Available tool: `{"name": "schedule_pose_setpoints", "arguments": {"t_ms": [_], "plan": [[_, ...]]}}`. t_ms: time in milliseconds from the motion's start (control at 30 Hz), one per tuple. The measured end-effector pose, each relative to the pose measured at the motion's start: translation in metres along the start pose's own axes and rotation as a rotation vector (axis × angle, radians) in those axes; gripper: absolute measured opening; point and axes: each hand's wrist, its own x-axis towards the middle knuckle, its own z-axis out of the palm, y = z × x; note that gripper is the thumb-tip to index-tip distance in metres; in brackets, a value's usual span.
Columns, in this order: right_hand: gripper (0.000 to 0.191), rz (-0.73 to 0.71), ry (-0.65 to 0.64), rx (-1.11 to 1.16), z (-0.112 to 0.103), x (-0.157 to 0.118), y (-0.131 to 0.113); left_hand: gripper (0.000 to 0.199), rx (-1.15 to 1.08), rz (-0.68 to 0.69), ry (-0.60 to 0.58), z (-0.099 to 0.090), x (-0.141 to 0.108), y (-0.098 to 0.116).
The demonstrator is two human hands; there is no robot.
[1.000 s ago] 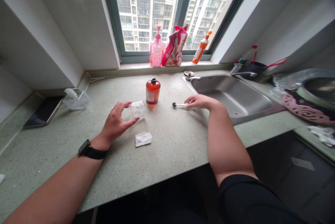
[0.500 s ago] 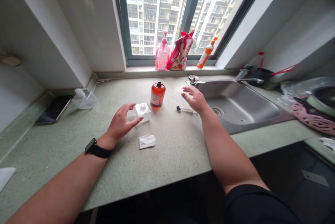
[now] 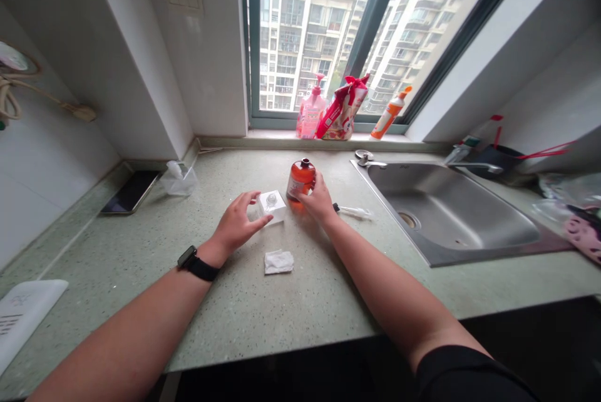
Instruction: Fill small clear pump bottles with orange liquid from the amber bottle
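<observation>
Green speckled countertop (image 3: 310, 314), steel sink (image 3: 451, 214); right hand (image 3: 319, 200) touching amber bottle (image 3: 298, 180)

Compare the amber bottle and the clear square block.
The amber bottle is orange and glossy; the clear square block is colourless. The bottle stands taller, with a dark neck; the block is low. The right hand touches the bottle; the left hand curves beside the block. Both sit on the speckled counter.

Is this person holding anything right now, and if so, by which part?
The right hand seems to grip the amber bottle low on its side. The left hand curves beside a small clear cube; whether it holds it cannot be told.
</observation>
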Motion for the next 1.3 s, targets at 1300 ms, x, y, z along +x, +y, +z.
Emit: {"name": "schedule_pose_setpoints", "arguments": {"t_ms": [1300], "plan": [[0.068, -0.263, -0.082, -0.076, -0.015, -0.012, -0.003, 0.063, -0.035, -0.037, 0.001, -0.007, 0.002, 0.005]]}}
